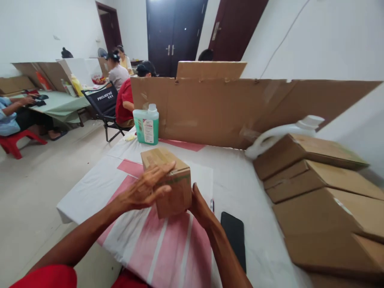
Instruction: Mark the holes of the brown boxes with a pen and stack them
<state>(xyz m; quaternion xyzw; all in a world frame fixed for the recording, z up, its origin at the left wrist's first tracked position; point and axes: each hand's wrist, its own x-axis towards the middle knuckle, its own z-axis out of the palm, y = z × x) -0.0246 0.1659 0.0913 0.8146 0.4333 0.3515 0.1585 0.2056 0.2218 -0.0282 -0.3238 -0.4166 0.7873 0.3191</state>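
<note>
A small brown cardboard box (174, 195) is between my two hands, over the near part of the table. My left hand (147, 187) grips its left side, with the fingers reaching over the top edge and the thumb along the near face. Against the box's right side is my right hand (200, 205), its fingers mostly hidden behind the box. To the right of my right forearm lies a black phone (233, 238). A small pen-like item (212, 205) shows just past my right wrist, too little of it visible to name surely.
Stacked cardboard boxes (309, 208) line the table's right side, with a white jug (279, 134) behind them. A bottle of green liquid (147, 126) stands at the far left corner. A cardboard partition (204, 112) bounds the back. Several people sit at other tables.
</note>
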